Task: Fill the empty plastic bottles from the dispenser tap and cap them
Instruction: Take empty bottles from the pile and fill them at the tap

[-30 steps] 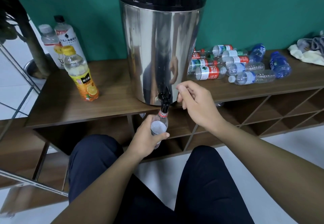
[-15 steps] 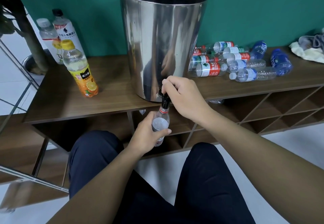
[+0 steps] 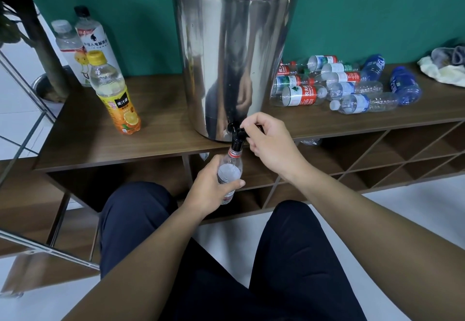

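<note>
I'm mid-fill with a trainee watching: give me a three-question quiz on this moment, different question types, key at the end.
1. True or false: the left hand holds a bottle with its mouth under the tap.
2. Which hand grips the tap lever? A) left hand B) right hand C) neither
3. Fill in: the empty bottles beside the steel dispenser lie on the person's ____ side of it.

Key: 1 true; 2 B; 3 right.
</note>
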